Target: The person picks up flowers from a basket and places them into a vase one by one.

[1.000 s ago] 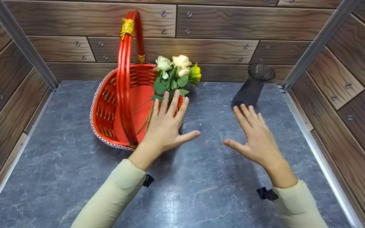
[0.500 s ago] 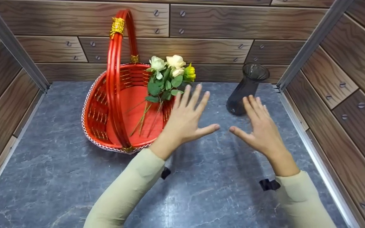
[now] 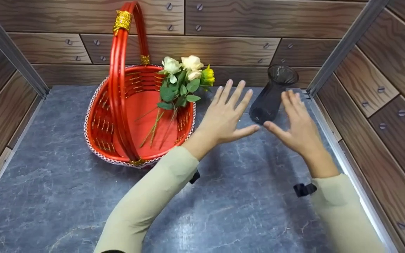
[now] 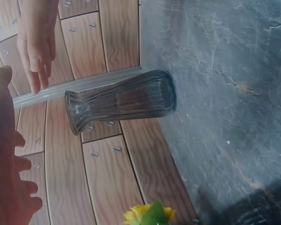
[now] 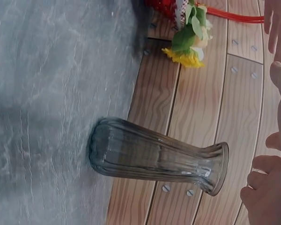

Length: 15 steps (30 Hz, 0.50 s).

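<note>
A dark, clear glass vase with a flared rim stands upright on the grey marbled table. My left hand hovers to its left, fingers spread and straight, holding nothing. On the vase's other side is my right hand, also with straight fingers and thumb out. The wrist views show a gap between each hand and the vase. Left of my left hand, a red basket with a tall handle holds artificial flowers, white and cream roses and one yellow bloom. Their stems lie inside and the heads lean over the basket's back right rim.
Wood-patterned panels wall in the table at the back and both sides. A metal strip runs along the table's right edge. The basket's arched handle rises high at the left.
Both hands have moved forward, the left one also rightward from over the basket to beside the vase. The basket, flowers and vase keep their places while the view shifts slightly.
</note>
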Motion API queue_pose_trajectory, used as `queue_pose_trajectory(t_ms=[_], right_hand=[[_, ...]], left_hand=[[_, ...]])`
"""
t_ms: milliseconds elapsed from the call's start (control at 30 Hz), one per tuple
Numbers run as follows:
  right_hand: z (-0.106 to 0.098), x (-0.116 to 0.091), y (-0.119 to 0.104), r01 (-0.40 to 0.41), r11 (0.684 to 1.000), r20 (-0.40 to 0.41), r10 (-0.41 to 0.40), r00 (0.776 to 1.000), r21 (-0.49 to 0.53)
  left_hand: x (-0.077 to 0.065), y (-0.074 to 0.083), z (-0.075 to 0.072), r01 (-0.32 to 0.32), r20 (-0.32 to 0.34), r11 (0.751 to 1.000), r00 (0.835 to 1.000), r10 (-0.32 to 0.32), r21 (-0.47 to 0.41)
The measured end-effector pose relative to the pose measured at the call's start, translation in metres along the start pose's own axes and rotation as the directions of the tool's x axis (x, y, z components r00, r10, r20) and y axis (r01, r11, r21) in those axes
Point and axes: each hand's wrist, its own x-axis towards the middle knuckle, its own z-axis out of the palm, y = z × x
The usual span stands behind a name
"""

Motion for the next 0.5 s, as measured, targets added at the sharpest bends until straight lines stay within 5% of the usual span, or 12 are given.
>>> queue_pose_trajectory(t_ms=[500], right_hand=[[-0.013, 0.027, 0.032, -0.013, 0.999, -0.005, 0.013, 1.0, -0.031]], left_hand=[[0.054, 0.009, -0.003, -0.039, 0.098, 0.995, 0.995, 0.03, 0.089]])
